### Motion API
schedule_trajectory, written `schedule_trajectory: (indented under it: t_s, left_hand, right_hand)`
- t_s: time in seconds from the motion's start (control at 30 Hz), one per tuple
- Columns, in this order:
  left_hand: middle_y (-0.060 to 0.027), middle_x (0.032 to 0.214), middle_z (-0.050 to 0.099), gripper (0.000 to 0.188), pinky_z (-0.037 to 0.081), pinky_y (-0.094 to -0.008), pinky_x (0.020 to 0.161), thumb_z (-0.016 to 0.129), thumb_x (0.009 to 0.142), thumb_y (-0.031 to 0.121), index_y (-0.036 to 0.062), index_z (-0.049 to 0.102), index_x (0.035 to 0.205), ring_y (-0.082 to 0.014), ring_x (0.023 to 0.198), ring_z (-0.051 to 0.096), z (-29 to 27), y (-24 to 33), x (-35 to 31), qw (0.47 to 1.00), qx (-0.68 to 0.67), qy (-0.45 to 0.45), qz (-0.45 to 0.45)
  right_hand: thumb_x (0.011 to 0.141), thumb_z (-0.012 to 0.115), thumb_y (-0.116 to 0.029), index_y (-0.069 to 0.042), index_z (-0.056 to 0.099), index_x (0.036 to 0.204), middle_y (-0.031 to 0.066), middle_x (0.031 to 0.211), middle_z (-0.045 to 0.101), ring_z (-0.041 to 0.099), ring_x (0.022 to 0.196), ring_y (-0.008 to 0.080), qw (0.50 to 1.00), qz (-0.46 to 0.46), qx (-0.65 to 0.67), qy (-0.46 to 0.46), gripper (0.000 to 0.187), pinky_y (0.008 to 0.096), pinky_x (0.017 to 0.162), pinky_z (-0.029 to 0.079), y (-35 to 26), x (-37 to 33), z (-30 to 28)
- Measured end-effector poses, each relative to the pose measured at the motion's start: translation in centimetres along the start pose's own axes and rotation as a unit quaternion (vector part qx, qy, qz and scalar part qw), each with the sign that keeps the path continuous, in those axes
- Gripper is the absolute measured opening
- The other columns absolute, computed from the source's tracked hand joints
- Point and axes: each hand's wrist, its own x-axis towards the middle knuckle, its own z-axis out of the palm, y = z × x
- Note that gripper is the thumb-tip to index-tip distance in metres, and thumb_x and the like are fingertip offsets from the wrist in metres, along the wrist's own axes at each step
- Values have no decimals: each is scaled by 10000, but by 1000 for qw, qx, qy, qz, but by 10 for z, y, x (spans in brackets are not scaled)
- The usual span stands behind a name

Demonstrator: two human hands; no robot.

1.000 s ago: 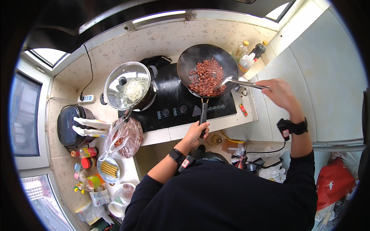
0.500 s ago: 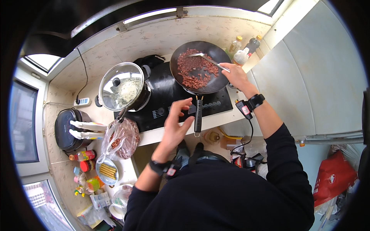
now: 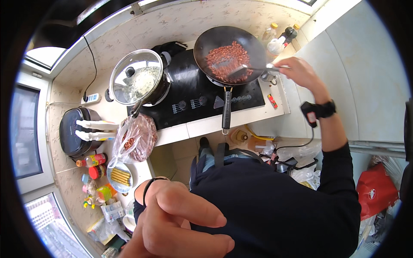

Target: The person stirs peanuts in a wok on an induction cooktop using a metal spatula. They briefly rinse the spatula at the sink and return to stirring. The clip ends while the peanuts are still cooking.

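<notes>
My right hand (image 3: 303, 75) is closed round the handle of a metal spatula (image 3: 258, 68), at the right of a black wok (image 3: 263, 53). The spatula's blurred blade is among red-skinned peanuts (image 3: 224, 53) in the wok, which sits on the black cooktop (image 3: 183, 81). The wok's long black handle (image 3: 226, 112) points toward me, with no hand on it. My left hand (image 3: 178, 219) is raised large in the foreground, fingers curved and apart, holding nothing.
Left of the wok stands a pot with a glass lid (image 3: 137, 77). A plastic bag of peanuts (image 3: 140, 139), a plate of yellow sticks (image 3: 131, 174) and several bottles (image 3: 94, 160) crowd the left counter. A red lighter (image 3: 272, 101) lies right of the cooktop.
My left hand has moved from beside the wok handle back and up close to the view. My right hand has swung right and the spatula blade has shifted nearer me, among the peanuts.
</notes>
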Motion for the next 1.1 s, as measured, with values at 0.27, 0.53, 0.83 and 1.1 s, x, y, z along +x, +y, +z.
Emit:
schedule_trajectory:
  t_s: [0.27,0.53,0.83,1.1]
  left_hand:
    - [56,1229,505,713,475,-464,793,626,926,-95,355,509,1467,-188,979,610,-12,-19,5,991,-34,-56,113]
    - [62,999,485,441,427,-382,791,801,847,142,295,556,1181,-163,879,529,4,-5,-28,969,199,136,52]
    - [-64,1130,624,325,500,-267,833,650,976,82,-8,600,1283,-142,973,597,-13,-190,-128,801,214,31,-559]
    - [-42,881,636,305,511,-262,585,640,1023,297,51,585,1194,-142,669,607,51,-269,-247,544,-396,278,-686]
  right_hand:
    - [943,672,-210,-106,726,1236,168,1146,745,703,1042,354,991,-12,108,81,315,419,919,533,5,73,99]
    - [887,674,-73,-88,742,1206,164,1118,750,704,1029,307,993,-63,-96,-12,327,390,911,528,-12,-9,-17]
    - [932,682,-189,-143,774,1126,124,976,762,701,965,330,989,-68,-122,57,220,422,894,530,-10,13,13]
    - [991,625,-251,-185,723,1236,144,998,763,728,909,350,980,13,-72,187,272,450,830,563,9,57,90]
